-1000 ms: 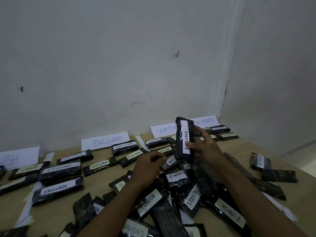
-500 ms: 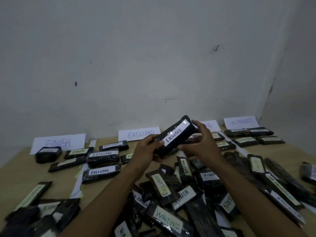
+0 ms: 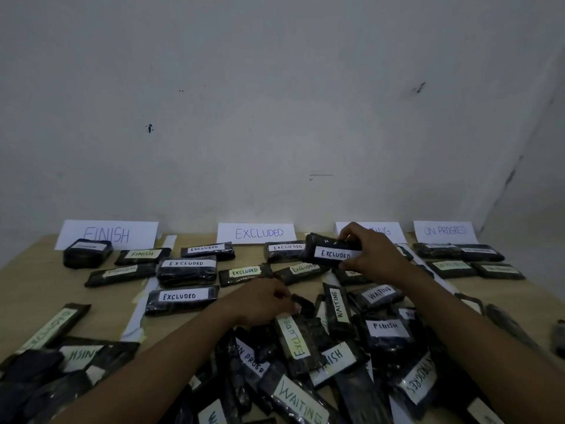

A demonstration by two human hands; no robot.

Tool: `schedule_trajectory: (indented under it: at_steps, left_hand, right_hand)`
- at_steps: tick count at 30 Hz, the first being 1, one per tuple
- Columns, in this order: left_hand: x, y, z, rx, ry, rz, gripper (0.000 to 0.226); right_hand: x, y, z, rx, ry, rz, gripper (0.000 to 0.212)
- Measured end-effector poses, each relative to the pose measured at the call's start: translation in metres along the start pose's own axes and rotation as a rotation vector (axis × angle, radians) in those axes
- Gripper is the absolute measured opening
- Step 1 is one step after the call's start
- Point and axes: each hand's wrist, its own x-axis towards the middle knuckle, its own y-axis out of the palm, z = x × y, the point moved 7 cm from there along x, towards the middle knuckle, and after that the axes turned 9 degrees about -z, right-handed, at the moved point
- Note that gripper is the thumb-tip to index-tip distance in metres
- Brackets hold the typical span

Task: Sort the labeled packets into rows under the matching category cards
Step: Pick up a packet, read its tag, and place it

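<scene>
Four white category cards lean on the wall: FINISH (image 3: 107, 235), EXCLUDED (image 3: 256, 233), WAITING (image 3: 389, 231), partly hidden by my hand, and ON PROGRESS (image 3: 444, 231). Rows of dark packets lie under each card. My right hand (image 3: 371, 260) grips a dark packet labelled EXCLUDED (image 3: 331, 250) by its right end, held level just above the right end of the EXCLUDED row (image 3: 284, 250). My left hand (image 3: 263, 301) is lower, with its fingers curled round the top end of a pale-labelled EXCLUDED packet (image 3: 295, 339) in the unsorted pile (image 3: 385, 328).
The wooden table (image 3: 36, 270) meets the white wall at the back and a corner at the right. More unsorted packets lie at the front left (image 3: 76, 353) and right edge (image 3: 507, 324). Strips of pale tape (image 3: 137, 316) separate the rows.
My right hand has carried the EXCLUDED packet forward and turned it level over the EXCLUDED row. My left hand let go of it and dropped to the pile. The view shifted left.
</scene>
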Motion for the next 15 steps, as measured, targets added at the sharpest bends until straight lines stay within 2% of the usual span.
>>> schedule_trajectory:
  at_steps: [4, 10, 12, 15]
  left_hand:
    - [-0.001, 0.006, -0.007, 0.036, 0.091, 0.082, 0.038]
    - [-0.001, 0.004, 0.001, -0.042, 0.076, 0.114, 0.026]
    - [0.002, -0.005, 0.007, -0.089, 0.052, 0.043, 0.018]
    - [0.012, -0.026, 0.015, -0.152, 0.002, -0.215, 0.02]
  right_hand:
    - [0.006, 0.012, -0.005, -0.094, -0.017, -0.031, 0.047]
    - [-0.001, 0.055, 0.007, -0.019, -0.006, 0.307, 0.048]
    - [0.0, 0.061, 0.011, 0.01, 0.001, 0.367, 0.047]
    - [0.004, 0.063, 0.012, 0.021, 0.01, 0.395, 0.044]
